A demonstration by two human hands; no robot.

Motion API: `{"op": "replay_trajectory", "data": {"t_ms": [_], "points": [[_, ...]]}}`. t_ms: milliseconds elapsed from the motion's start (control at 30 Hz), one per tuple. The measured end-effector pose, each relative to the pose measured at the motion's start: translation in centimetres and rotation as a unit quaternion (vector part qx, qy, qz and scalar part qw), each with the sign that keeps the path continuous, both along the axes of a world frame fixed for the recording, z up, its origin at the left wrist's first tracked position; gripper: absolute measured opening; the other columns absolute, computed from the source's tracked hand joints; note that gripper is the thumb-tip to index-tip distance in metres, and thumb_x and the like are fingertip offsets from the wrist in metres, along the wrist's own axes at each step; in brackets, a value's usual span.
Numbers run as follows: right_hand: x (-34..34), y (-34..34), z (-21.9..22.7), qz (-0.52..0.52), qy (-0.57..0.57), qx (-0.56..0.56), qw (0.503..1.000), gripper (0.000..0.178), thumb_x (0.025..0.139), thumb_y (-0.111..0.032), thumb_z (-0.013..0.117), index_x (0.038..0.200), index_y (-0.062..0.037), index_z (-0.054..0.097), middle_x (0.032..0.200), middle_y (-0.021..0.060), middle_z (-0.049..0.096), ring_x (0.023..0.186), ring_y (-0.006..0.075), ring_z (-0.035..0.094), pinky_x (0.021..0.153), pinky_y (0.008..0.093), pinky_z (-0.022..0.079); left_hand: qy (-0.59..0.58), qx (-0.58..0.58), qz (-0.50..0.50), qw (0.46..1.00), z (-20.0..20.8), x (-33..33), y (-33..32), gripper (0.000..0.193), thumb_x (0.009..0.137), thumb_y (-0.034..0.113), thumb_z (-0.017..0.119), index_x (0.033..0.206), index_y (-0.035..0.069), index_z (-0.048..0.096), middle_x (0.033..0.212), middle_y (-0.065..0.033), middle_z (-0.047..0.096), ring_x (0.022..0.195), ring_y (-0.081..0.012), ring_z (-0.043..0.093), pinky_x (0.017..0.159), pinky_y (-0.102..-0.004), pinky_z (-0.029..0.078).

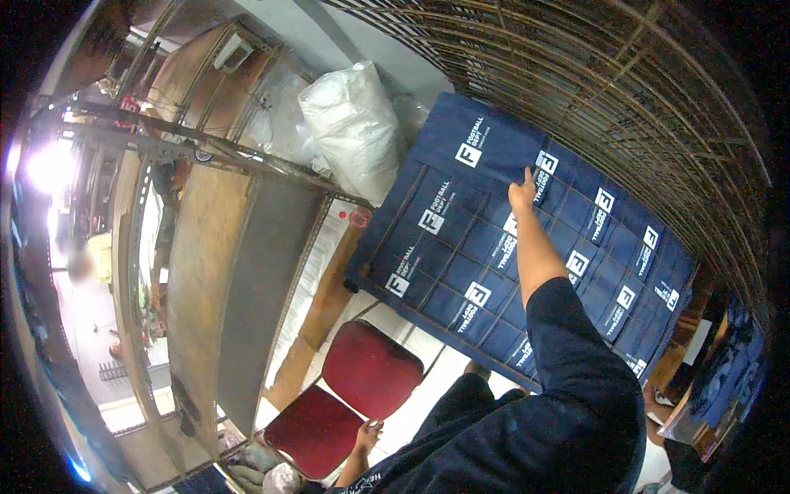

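1. At the upper edge of the blue sheet (469, 247), the right hand (521, 195) has its forefinger straight and pointing up the picture, next to a white print (545, 163); the other fingers look folded. Whether they grip anything, I cannot tell.
2. Low in the view, by the edge of the red chair (370, 364), the left hand (369, 434) hangs with fingers loosely bent and parted, around nothing visible.
3. Beneath the right hand and forearm, the sheet lies flat, right of centre. Its long axis slants from upper left to lower right; a short edge faces the lower left.
4. Across it, lines mark off rectangles. Prints along the left short edge have their square emblem at the lower-left end; most others have it at the upper-right end, so they point the opposite way.
5. Beyond the sheet's upper-left corner stands a white sack (354, 128); brown lattice (625, 74) curves along the upper right.
6. Farther left are shelves (267, 272).
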State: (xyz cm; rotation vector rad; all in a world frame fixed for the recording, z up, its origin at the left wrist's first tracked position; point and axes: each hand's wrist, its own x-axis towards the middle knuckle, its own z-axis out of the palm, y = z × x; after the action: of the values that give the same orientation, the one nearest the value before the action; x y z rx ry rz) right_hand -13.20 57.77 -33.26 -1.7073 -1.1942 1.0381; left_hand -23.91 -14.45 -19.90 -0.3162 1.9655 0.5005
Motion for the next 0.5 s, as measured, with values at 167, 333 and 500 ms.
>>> {"op": "replay_trajectory", "data": {"t_ms": [167, 333, 500], "points": [[-0.1, -0.6, 0.3, 0.016, -0.03, -0.031, 0.999, 0.065, 0.066, -0.002, 0.054, 0.128, -0.0013, 0.035, 0.126, 0.022, 0.04, 0.117, 0.0317, 0.04, 0.099, 0.0332, 0.031, -0.008, 0.012, -0.03, 0.999, -0.2, -0.6, -1.4, 0.051, 0.078, 0.033, 0.063, 0.117, 0.003, 0.047, 0.102, -0.0109, 0.058, 0.084, -0.0199, 0.057, 0.068, -0.0332, 0.045], [-0.1, -0.4, -1.3, 0.007, 0.04, -0.029, 0.999, 0.068, 0.065, -0.003, 0.054, 0.13, -0.0013, 0.032, 0.128, 0.0226, 0.038, 0.119, 0.0333, 0.037, 0.1, 0.0343, 0.029, 0.004, 0.06, 0.015, 0.998, -0.7, -2.7, -3.2, 0.042, 0.081, 0.021, 0.059, 0.116, 0.001, 0.046, 0.104, -0.0096, 0.055, 0.082, -0.0184, 0.056, 0.065, -0.0279, 0.045], [-0.3, -1.3, 1.5, 0.009, -0.074, 0.002, 0.997, 0.071, 0.065, -0.006, 0.054, 0.131, -0.0006, 0.028, 0.129, 0.0234, 0.035, 0.121, 0.0337, 0.033, 0.102, 0.0345, 0.028, 0.029, 0.018, -0.027, 0.999, 2.8, -1.4, 3.9, 0.042, 0.082, 0.017, 0.058, 0.116, -0.003, 0.042, 0.097, -0.0103, 0.057, 0.079, -0.0148, 0.055, 0.064, -0.0257, 0.044]]}}
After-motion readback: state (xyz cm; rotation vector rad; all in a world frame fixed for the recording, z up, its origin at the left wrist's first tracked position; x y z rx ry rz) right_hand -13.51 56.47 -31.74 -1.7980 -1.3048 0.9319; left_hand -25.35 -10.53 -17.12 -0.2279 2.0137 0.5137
